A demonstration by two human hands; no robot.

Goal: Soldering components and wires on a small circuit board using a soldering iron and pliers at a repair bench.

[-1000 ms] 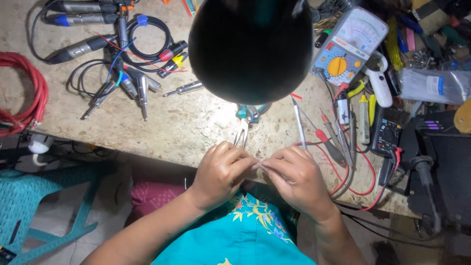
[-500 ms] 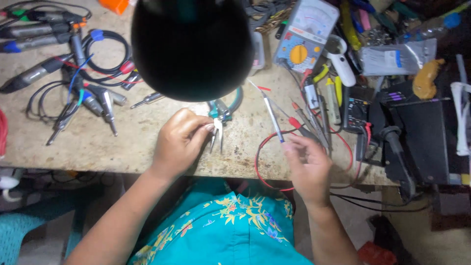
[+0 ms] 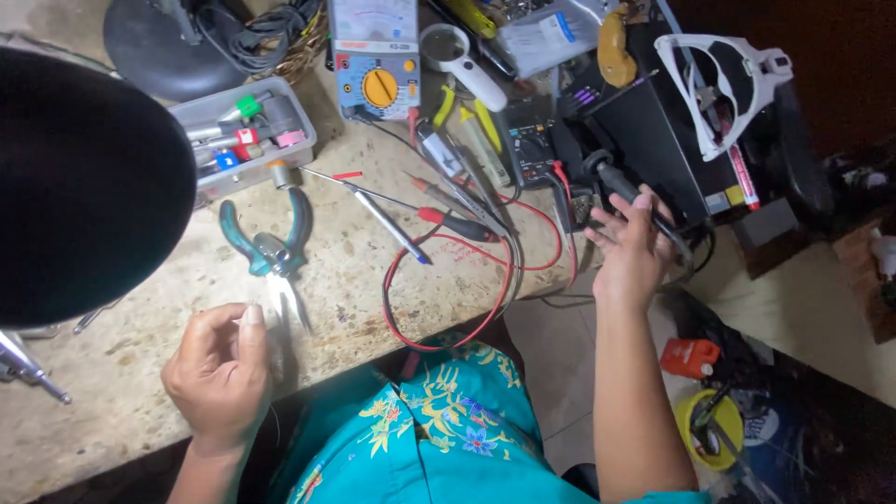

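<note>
My left hand [image 3: 219,373] hovers over the front edge of the stone workbench [image 3: 112,411], thumb and forefinger pinched on a thin wire [image 3: 275,422] that trails down past the wrist. Just beyond it lie teal-handled pliers [image 3: 271,247]. My right hand [image 3: 633,250] is stretched out past the bench's right end, fingers spread, with its fingertips against the black handle of a soldering iron [image 3: 618,182] and nothing gripped. Red and black probe leads [image 3: 467,280] loop between the two hands.
A big black lamp shade [image 3: 84,187] hides the left of the bench. At the back are a grey tray of bits [image 3: 243,135], an analog meter [image 3: 378,65], a magnifier [image 3: 462,65], a black digital meter [image 3: 532,145], a thin screwdriver [image 3: 383,219] and a black box [image 3: 672,121].
My right hand left the bench front and swung right to the soldering iron's black handle. My left hand stays by the pliers, still pinched. The view has shifted right.
</note>
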